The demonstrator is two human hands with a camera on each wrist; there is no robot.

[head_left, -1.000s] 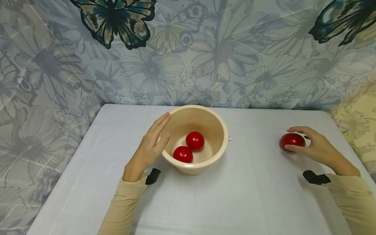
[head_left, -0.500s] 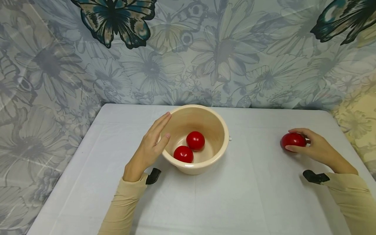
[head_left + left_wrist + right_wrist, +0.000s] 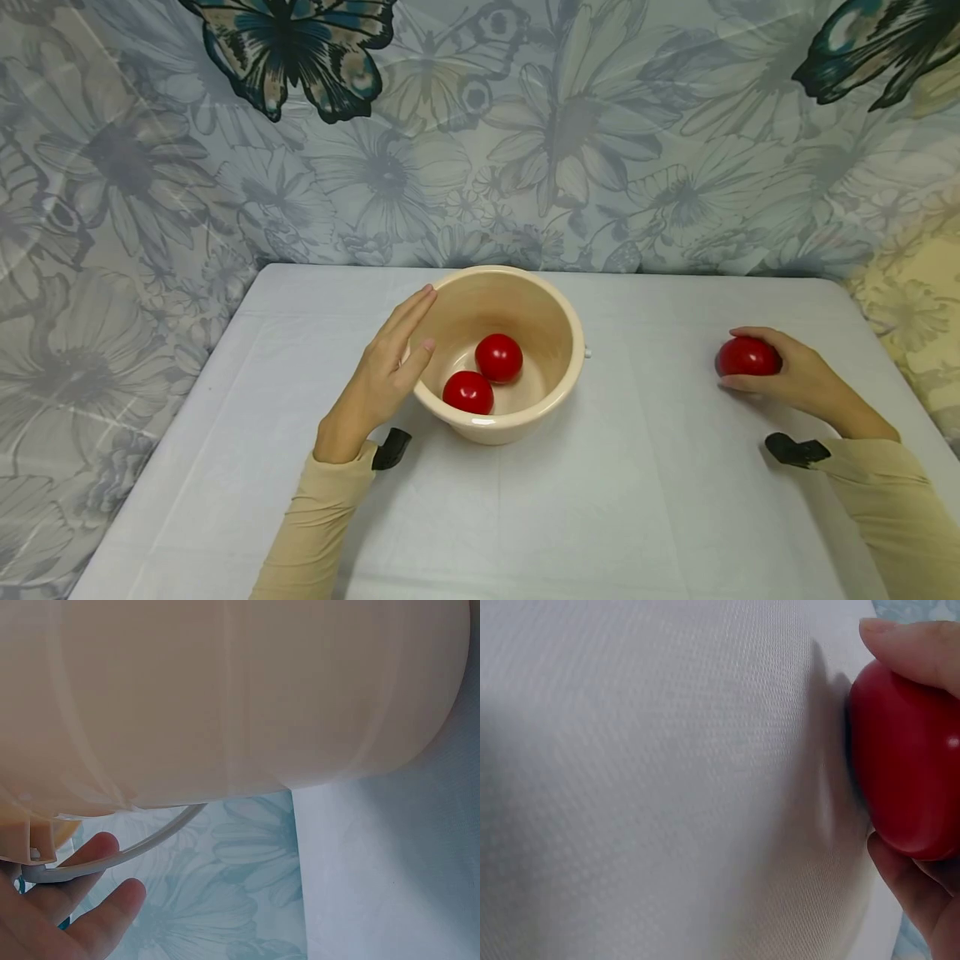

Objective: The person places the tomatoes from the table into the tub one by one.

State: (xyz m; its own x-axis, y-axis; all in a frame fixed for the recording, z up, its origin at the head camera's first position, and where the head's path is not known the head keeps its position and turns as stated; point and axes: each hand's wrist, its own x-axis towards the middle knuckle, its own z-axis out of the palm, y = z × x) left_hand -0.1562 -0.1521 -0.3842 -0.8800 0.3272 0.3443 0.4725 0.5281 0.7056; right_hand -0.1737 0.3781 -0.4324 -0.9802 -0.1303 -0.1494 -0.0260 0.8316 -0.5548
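In the head view, a cream bucket (image 3: pixel 517 421) stands at the middle of the white table. Two glossy red tomatoes lie inside, one nearer the front (image 3: pixel 468 392) and one behind it (image 3: pixel 498 358). My left hand (image 3: pixel 378 379) rests at the bucket's left rim with fingers straight; its fingertips (image 3: pixel 131 896) show beside the grey handle (image 3: pixel 150 841) in the left wrist view. Far to the right, my right hand (image 3: pixel 802 375) grips a third tomato (image 3: pixel 748 356), thumb on one side and fingers on the other. In the right wrist view this tomato (image 3: pixel 907 761) sits at the cloth surface.
A white cloth covers the table (image 3: pixel 637 500). Behind it hangs a floral curtain (image 3: pixel 450 183) with butterfly prints, close to the table's back edge. A black wrist camera (image 3: pixel 392 450) is on the left sleeve, and another black camera (image 3: pixel 797 450) on the right.
My right hand has moved slightly left and closed around the tomato, so the gap between palm and tomato is gone. The left hand and the bucket have stayed put.
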